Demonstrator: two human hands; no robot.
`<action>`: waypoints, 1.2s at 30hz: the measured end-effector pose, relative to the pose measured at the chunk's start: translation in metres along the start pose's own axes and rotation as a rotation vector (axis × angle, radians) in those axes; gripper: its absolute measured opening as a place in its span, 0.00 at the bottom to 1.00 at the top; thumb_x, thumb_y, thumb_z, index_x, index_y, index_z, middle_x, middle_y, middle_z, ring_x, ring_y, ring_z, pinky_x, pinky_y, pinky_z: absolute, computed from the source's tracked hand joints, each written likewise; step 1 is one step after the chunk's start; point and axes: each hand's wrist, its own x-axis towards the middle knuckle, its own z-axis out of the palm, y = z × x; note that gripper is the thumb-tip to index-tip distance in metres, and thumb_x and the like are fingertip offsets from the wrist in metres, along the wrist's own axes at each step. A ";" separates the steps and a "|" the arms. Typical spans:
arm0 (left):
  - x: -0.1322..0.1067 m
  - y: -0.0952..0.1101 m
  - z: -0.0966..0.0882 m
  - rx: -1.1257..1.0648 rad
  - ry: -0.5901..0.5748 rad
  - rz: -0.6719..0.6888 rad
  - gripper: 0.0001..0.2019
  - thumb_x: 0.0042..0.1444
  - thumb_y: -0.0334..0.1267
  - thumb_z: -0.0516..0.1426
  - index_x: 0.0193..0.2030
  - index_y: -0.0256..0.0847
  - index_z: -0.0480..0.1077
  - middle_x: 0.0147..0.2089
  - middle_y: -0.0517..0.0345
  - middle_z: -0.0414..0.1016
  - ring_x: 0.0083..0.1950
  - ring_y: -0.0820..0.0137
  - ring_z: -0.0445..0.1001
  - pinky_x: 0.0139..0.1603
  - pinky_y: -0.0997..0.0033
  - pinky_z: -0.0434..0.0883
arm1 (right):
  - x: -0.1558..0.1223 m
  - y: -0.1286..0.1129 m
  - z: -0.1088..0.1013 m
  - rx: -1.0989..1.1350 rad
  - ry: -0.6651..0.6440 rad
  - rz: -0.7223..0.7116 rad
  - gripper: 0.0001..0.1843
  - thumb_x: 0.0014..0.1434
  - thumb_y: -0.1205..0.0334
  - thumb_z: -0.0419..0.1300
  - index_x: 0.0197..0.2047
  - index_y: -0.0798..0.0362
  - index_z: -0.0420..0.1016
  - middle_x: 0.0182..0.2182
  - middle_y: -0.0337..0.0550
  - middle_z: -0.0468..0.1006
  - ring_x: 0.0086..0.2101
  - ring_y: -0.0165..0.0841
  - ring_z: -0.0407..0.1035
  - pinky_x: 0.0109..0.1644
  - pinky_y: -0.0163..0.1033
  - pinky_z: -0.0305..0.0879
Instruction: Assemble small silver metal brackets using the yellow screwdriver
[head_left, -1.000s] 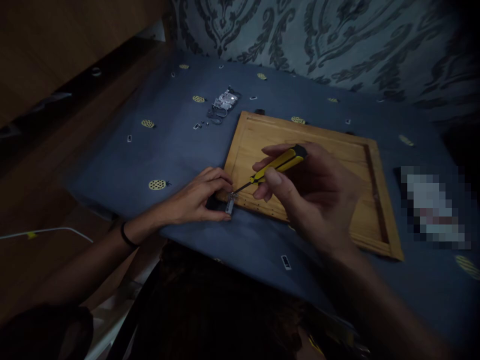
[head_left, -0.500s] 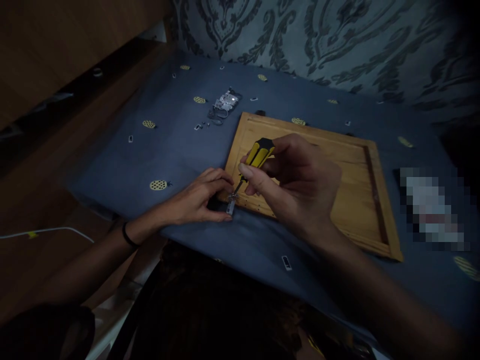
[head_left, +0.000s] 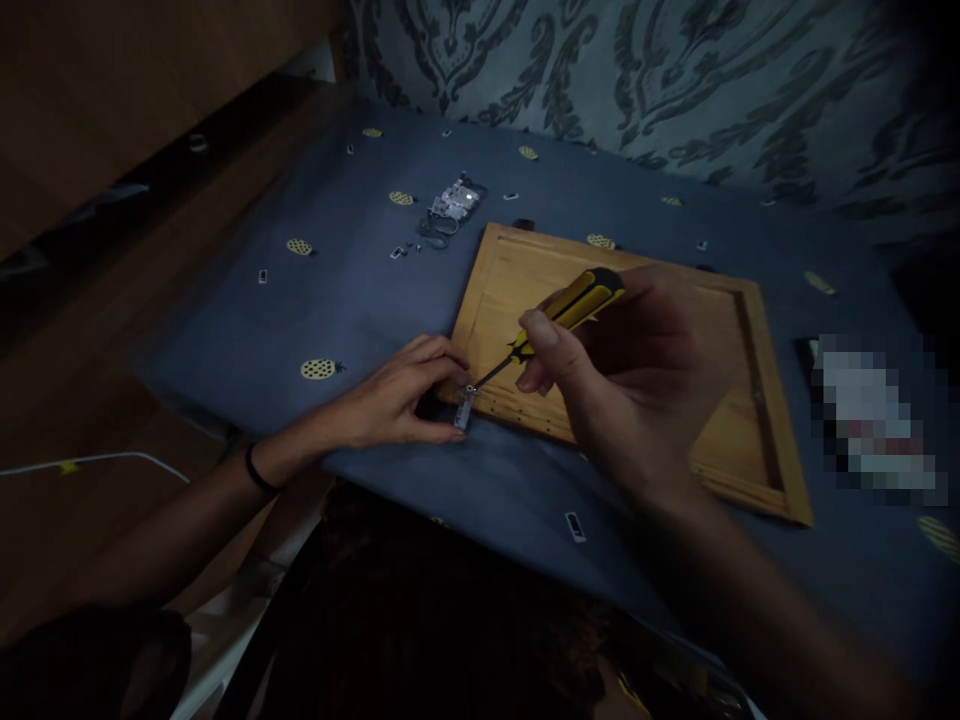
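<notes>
A wooden cabinet door [head_left: 645, 270] lies flat on a blue cloth with yellow pineapple prints. My left hand [head_left: 390, 400] pinches a small metal hinge [head_left: 463, 408] against the door's near left corner. My right hand [head_left: 622, 370] is closed round a yellow and black screwdriver [head_left: 559, 318]. The screwdriver slants down to the left, and its tip meets the hinge right by my left fingertips. A dark band circles my left wrist.
A cluster of metal hinge parts [head_left: 450, 205] and loose screws [head_left: 401, 250] lies on the cloth beyond the door's far left corner. A patterned grey wall stands behind. A blurred-out object [head_left: 874, 420] sits right of the door. Wooden floor lies to the left.
My right hand has tilted the screwdriver from steep back to a flatter slant, handle swinging right. The tip stays on the hinge. My left hand has not moved.
</notes>
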 end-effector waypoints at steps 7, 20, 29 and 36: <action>0.000 0.000 0.001 -0.004 -0.002 -0.027 0.18 0.61 0.47 0.68 0.52 0.42 0.73 0.58 0.49 0.73 0.61 0.56 0.70 0.64 0.54 0.70 | -0.005 0.001 0.000 -0.009 0.013 0.029 0.15 0.56 0.57 0.76 0.36 0.47 0.73 0.32 0.32 0.77 0.19 0.25 0.71 0.19 0.34 0.69; 0.000 0.001 0.000 -0.002 -0.009 -0.047 0.18 0.60 0.46 0.68 0.52 0.43 0.73 0.59 0.48 0.74 0.61 0.55 0.70 0.64 0.53 0.71 | -0.003 -0.006 -0.005 -0.002 -0.113 0.121 0.09 0.59 0.61 0.74 0.41 0.45 0.79 0.38 0.35 0.81 0.22 0.26 0.74 0.25 0.36 0.75; 0.000 -0.001 0.002 -0.003 0.004 -0.004 0.18 0.61 0.47 0.68 0.52 0.41 0.72 0.58 0.48 0.74 0.60 0.56 0.71 0.64 0.54 0.71 | 0.006 -0.002 -0.009 -0.025 -0.216 0.155 0.16 0.56 0.51 0.77 0.34 0.47 0.75 0.29 0.32 0.78 0.21 0.27 0.72 0.24 0.36 0.72; 0.000 0.000 0.001 -0.010 -0.010 -0.019 0.18 0.60 0.47 0.69 0.52 0.42 0.72 0.59 0.47 0.73 0.64 0.55 0.70 0.67 0.53 0.69 | 0.004 0.003 0.003 -0.025 -0.103 0.129 0.23 0.52 0.50 0.79 0.30 0.45 0.68 0.24 0.30 0.75 0.18 0.29 0.70 0.19 0.37 0.65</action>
